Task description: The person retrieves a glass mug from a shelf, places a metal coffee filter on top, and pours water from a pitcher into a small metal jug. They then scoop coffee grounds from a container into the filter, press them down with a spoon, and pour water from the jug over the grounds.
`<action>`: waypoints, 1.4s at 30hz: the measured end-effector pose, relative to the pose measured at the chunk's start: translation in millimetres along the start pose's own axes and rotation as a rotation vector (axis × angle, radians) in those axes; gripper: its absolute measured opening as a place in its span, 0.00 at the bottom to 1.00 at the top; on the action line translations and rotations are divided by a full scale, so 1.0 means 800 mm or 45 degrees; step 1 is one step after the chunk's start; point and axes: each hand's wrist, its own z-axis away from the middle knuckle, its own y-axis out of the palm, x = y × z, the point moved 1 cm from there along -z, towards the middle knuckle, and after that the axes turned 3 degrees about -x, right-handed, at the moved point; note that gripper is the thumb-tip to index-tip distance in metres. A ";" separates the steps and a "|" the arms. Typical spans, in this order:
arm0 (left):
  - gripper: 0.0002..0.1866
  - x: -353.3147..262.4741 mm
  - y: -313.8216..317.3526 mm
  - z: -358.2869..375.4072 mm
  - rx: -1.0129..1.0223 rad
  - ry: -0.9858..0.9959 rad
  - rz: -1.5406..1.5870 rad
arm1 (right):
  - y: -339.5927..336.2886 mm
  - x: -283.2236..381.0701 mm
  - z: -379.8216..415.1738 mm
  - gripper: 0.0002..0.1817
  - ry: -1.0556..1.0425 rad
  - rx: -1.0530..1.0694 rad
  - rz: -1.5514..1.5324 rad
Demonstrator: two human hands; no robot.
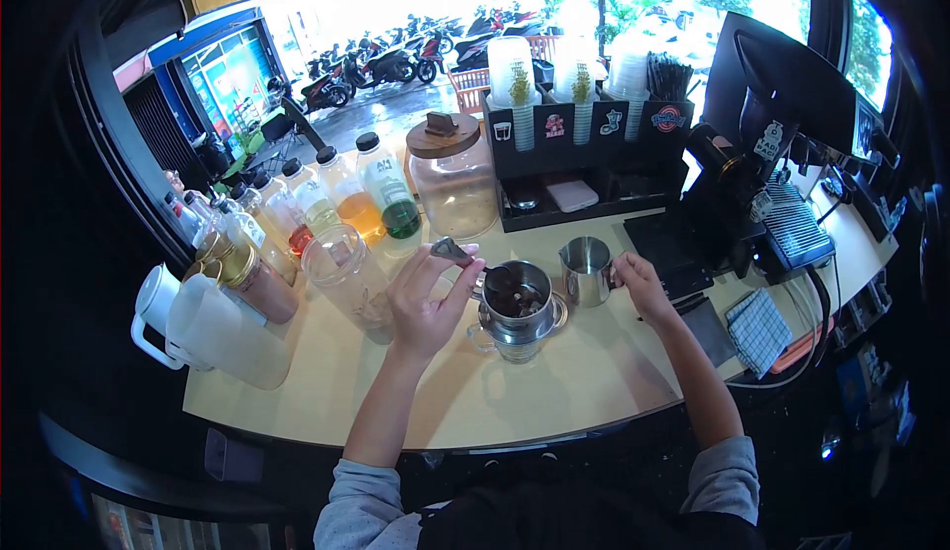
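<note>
My left hand point(427, 303) pinches a dark spoon point(458, 254), its lower end reaching into a metal coffee dripper point(519, 323). Dark, wet-looking coffee grounds point(513, 302) show inside the dripper. Beneath it stands a clear glass mug point(517, 354), partly covered by the dripper's base. My right hand point(641, 285) is closed round the handle of a steel milk pitcher point(588, 278), which is upright on the counter just right of the dripper. The pitcher's contents cannot be made out.
Left of the dripper are a clear plastic container point(346, 278), syrup bottles point(357, 204) and a frosted jug point(223, 337). Behind are a wooden-lidded glass jar point(455, 189) and a black cup organizer point(594, 179). A checked cloth point(759, 330) and a monitor point(782, 90) are at right.
</note>
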 end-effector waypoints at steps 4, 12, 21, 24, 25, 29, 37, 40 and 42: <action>0.08 0.003 0.003 0.000 -0.066 -0.095 0.043 | 0.005 0.060 -0.007 0.15 -0.064 0.031 -0.095; 0.08 0.002 0.007 -0.009 -0.095 -0.169 0.144 | 0.038 0.191 -0.013 0.13 -0.176 0.209 0.031; 0.08 -0.007 0.002 -0.017 -0.103 -0.172 0.150 | 0.068 0.227 -0.021 0.11 -0.171 0.304 0.215; 0.08 -0.009 0.003 -0.018 -0.107 -0.180 0.157 | 0.075 0.241 -0.017 0.11 -0.143 0.314 0.236; 0.08 -0.009 0.003 -0.018 -0.110 -0.179 0.165 | 0.078 0.245 -0.016 0.11 -0.125 0.315 0.242; 0.08 -0.010 0.004 -0.017 -0.116 -0.178 0.168 | 0.085 0.256 -0.011 0.12 -0.104 0.311 0.282; 0.08 -0.010 0.002 -0.016 -0.121 -0.154 0.162 | 0.090 0.261 -0.009 0.15 -0.085 0.308 0.416; 0.09 -0.012 0.000 -0.015 -0.136 -0.141 0.149 | 0.086 0.255 -0.012 0.13 -0.110 0.296 0.346; 0.09 -0.016 -0.002 -0.016 -0.136 -0.124 0.123 | 0.081 0.253 -0.014 0.13 -0.122 0.296 0.328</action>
